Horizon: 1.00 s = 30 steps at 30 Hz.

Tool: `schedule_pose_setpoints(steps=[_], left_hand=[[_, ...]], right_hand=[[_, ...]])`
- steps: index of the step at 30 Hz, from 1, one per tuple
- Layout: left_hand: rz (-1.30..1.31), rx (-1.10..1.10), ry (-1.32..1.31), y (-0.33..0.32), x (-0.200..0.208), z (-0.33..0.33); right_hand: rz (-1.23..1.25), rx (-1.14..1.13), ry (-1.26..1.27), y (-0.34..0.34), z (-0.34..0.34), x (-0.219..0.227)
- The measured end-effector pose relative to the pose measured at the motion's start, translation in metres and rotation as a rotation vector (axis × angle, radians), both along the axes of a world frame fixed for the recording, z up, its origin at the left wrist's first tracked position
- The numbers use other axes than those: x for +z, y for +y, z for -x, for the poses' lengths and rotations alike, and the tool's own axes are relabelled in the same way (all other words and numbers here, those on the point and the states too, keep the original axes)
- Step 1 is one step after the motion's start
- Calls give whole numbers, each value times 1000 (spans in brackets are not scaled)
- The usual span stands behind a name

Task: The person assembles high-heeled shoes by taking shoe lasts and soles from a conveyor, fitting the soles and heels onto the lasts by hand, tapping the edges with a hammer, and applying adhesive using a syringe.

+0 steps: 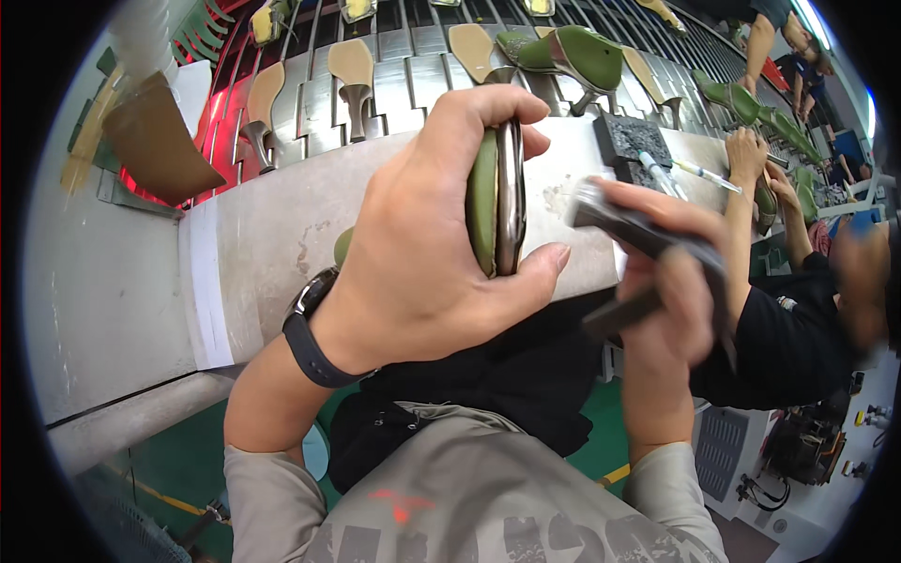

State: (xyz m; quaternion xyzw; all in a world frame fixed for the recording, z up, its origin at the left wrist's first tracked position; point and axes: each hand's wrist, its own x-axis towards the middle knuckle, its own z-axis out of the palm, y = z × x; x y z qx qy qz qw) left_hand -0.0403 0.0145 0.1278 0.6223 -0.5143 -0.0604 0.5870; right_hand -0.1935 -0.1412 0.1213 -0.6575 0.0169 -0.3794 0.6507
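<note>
My left hand [422, 225], with a dark watch on its wrist, is closed round a green shoe [483, 202]. The sole edge of the shoe faces right, between my fingers and thumb. Most of the shoe is hidden behind the hand; a small green part shows beyond the wrist. To the right of it, my right hand [680, 281] grips a dark hand tool [648, 230] with a shiny metal end. Motion blurs this tool, so its exact kind is unclear. Its metal end is apart from the shoe.
Beyond the pale worktop [272, 235], a slatted metal conveyor [404, 84] carries tan heeled soles [352, 66] and a green heeled shoe [572, 56]. A dark block [633, 141] and a syringe-like tube [709, 175] lie to the right. A co-worker [798, 328] handles another shoe there.
</note>
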Motion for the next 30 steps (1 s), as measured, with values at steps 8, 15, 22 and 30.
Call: schedule_pose_setpoints(steps=[8,15,22,30], left_hand=[[0,99,-107,-2,-8,33],[71,82,-244,3,-12,44],[223,149,-358,20,-27,75],[-27,547,-575,72,-145,82]], right_hand=[[305,161,147,12,21,50],[307,20,315,13,13,76],[-6,194,357,20,40,70],[116,202,328,73,85,-57]])
